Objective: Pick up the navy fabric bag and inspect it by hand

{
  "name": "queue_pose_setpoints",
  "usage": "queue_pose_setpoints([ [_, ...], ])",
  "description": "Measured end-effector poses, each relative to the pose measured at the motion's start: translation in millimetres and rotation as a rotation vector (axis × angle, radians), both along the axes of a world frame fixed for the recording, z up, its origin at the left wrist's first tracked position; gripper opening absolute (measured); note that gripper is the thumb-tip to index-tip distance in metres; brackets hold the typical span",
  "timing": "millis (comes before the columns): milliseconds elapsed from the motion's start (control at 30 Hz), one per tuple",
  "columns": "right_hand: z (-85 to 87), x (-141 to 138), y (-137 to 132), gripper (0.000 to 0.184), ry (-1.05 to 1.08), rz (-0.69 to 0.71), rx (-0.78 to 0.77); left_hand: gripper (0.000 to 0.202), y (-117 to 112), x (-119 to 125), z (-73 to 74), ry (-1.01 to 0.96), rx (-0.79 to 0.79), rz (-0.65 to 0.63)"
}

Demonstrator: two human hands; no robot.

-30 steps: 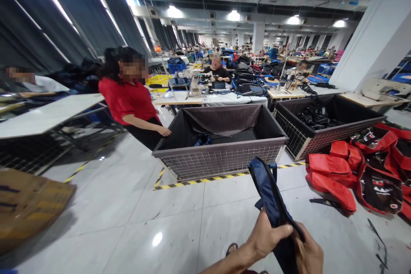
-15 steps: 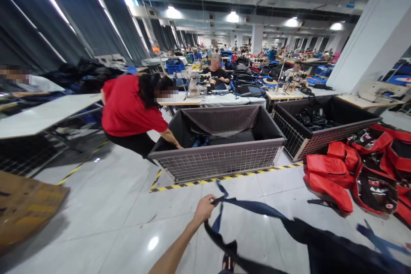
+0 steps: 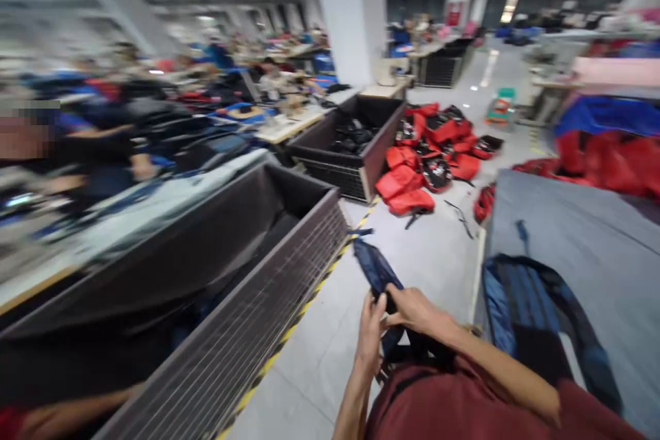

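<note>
Close on the left, a long wire-mesh bin [image 3: 289, 268] lined with dark cloth, its near wall running alongside yellow-and-black floor tape [image 3: 314, 289]. Farther back, a second lined bin [image 3: 355, 151] with dark pieces heaped inside. Just beyond it, a spread of red bags [image 3: 423, 165] across the tiled floor. To the right, a grey mat [image 3: 582, 247] with a blue-and-black backpack [image 3: 536, 316] lying on its near edge. Behind the bins, blurred sewing surfaces with people at work; a white pillar [image 3: 355, 14] in the middle distance. Bottom left corner, another person's forearm [image 3: 56, 419] against the bin.

Low in the middle, above a dark red lap [image 3: 454, 405], both hands closed together on one navy fabric piece [image 3: 376, 268]. Left hand [image 3: 372, 330] wrapped round its lower end, fingers curled shut. Right hand [image 3: 415, 309] pinching the same piece just beside the left, thumb and fingers shut over the cloth. Upper part of the navy piece standing up and away from the grip, tilted toward the bin; lower part hidden behind the hands.
</note>
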State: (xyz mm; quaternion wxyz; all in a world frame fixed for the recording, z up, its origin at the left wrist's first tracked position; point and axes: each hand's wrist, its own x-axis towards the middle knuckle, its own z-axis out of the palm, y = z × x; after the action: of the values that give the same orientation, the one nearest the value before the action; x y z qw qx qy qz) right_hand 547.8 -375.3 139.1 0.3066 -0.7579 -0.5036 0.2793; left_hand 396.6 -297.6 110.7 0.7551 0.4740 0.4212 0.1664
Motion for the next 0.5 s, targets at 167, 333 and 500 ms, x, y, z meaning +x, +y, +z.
queue_pose_setpoints([
  [167,14.5,1.2,-3.4,0.050,-0.175,0.069,-0.216,0.095,15.7,2.8,16.1,0.082,0.178,-0.174],
  [333,18.8,21.2,-17.2,0.019,-0.094,-0.026,-0.109,0.101,25.2,15.1,31.9,0.203,0.484,-0.364],
  [500,35.9,59.8,-72.2,0.032,0.099,-0.549,0.164,0.104,31.7,33.8,48.1,0.156,0.545,-0.299],
])
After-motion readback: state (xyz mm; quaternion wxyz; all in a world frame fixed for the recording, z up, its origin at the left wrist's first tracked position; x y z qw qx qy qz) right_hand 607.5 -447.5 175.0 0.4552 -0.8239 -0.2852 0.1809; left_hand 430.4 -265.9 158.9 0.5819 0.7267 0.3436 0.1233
